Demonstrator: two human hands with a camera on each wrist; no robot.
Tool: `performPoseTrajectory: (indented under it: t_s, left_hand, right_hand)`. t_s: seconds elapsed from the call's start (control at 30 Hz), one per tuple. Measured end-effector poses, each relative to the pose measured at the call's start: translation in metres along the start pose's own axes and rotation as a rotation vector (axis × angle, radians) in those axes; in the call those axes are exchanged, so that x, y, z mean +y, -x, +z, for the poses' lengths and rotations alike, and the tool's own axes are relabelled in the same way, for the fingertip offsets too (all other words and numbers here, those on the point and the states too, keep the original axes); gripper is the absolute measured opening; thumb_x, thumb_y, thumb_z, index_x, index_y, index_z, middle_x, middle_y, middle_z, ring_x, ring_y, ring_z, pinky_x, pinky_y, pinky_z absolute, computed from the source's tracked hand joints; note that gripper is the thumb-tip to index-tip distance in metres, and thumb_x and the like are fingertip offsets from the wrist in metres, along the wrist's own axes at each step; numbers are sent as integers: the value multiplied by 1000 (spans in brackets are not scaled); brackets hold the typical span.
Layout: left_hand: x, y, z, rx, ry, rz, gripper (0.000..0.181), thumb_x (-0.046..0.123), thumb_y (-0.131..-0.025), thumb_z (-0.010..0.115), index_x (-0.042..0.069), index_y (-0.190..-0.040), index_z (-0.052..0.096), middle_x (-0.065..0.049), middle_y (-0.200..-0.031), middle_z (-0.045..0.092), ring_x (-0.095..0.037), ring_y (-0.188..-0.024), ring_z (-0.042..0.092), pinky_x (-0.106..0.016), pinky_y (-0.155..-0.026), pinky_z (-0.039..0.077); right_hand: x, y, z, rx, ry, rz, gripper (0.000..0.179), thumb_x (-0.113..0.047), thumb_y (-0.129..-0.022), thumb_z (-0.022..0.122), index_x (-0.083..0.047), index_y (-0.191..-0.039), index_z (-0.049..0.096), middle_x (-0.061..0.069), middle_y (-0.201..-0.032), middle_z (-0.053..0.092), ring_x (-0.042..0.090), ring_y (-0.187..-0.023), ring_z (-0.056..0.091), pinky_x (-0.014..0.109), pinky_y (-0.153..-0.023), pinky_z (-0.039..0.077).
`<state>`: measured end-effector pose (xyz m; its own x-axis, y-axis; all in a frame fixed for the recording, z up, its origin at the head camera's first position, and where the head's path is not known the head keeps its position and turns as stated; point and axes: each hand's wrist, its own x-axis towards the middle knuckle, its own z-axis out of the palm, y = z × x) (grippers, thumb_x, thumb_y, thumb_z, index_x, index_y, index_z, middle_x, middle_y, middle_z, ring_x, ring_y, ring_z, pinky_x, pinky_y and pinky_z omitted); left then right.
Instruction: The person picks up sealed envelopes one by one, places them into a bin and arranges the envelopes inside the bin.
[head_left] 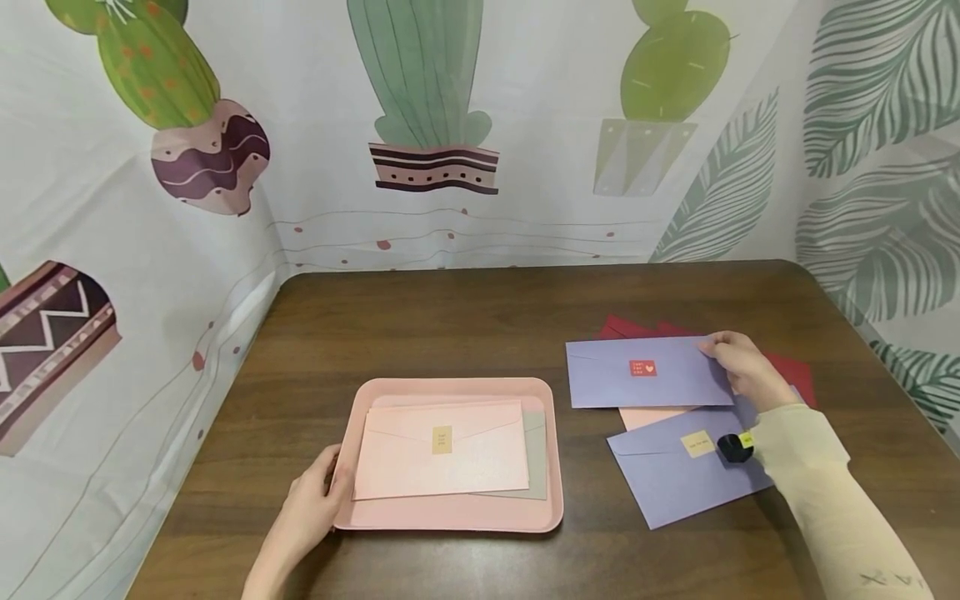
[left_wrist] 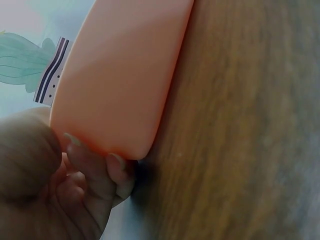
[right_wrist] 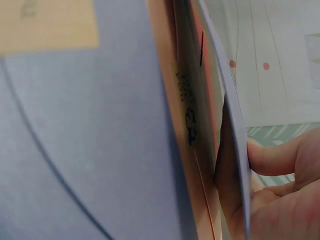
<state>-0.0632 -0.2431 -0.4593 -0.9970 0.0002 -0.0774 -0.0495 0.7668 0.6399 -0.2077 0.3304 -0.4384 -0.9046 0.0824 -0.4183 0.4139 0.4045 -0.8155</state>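
Observation:
My left hand (head_left: 311, 498) grips the left edge of a pink tray (head_left: 450, 518); in the left wrist view the fingers (left_wrist: 90, 167) curl under the tray's wall (left_wrist: 120, 80). Inside the tray a pale pink envelope (head_left: 480, 467) with a gold sticker lies over a grey envelope (head_left: 537, 454). At the right, my right hand (head_left: 742, 367) pinches the right end of a lavender envelope (head_left: 600, 375) with a red heart sticker. The right wrist view shows this envelope (right_wrist: 235, 115) edge-on, lifted from the pile, thumb on its outer face.
Below the held envelope lie another lavender envelope (head_left: 660, 479) with a cream sticker, a peach envelope (head_left: 648, 417) mostly covered, and red envelopes (head_left: 795, 375). A patterned cloth (head_left: 525, 225) hangs behind the brown wooden table (head_left: 450, 325).

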Motion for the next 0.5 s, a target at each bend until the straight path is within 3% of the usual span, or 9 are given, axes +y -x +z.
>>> performPoseTrajectory:
  t_s: [0.17,0.27,0.5]
  left_hand:
    - [1,0,0,5,1,1,37,23,-103,45,1,-132,50,-24,-125,61,-34,-112,61,-46,-86,51]
    - [1,0,0,9,-2,4,36,23,-103,45,1,-132,50,-23,-124,62,-33,-112,61,-46,-87,51]
    - [0,1,0,14,-9,13,35,21,-102,46,1,-131,51,-24,-123,62,-32,-108,63,-45,-84,51]
  right_hand:
    - [0,4,-2,13,-51,9,23,-24,-102,40,-2,-109,40,12,-101,34,24,-87,35,34,-73,28]
    - [0,6,-3,18,-68,10,22,-24,-102,40,-3,-109,40,12,-109,33,25,-100,32,35,-80,28]
    - [4,6,-5,45,-73,-4,18,-22,-102,41,-5,-107,42,2,-103,38,17,-96,37,28,-80,33]
